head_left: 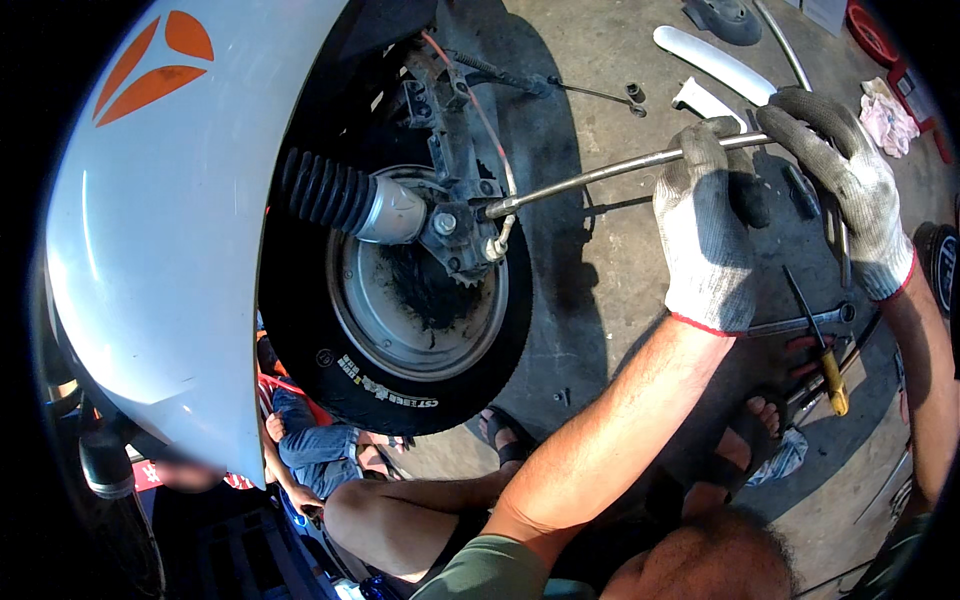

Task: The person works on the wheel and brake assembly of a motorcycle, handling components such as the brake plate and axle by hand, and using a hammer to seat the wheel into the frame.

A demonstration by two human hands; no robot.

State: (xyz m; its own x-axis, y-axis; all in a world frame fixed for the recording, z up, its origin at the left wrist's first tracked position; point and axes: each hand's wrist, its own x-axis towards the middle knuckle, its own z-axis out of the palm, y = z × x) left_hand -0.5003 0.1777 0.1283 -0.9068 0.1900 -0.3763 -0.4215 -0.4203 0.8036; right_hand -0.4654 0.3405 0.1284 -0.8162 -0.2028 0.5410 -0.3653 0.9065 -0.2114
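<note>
A long steel bar [600,172] runs from the dark bracket [455,232] at the wheel hub out to my hands, its near end against a fitting there. My left hand [705,225], in a grey-and-white knit glove with a red cuff, is wrapped around the bar. At the bar's outer end my right hand [845,175], gloved the same way, has its fingers curled over it. Beside the bar's hub end are a bolt head [445,223] and a red cable [487,125]. The wheel has a black tyre [430,400] and a silver rim [375,340]. A black-ribbed shock absorber [330,190] meets the bracket.
A pale body panel [180,250] with orange marks fills the left. On the floor lie a yellow-handled screwdriver [834,380], a ring spanner [805,322], white plastic strips [715,62], a pink rag [888,118] and a socket [635,92]. Another person's jeans [312,440] show beyond the tyre.
</note>
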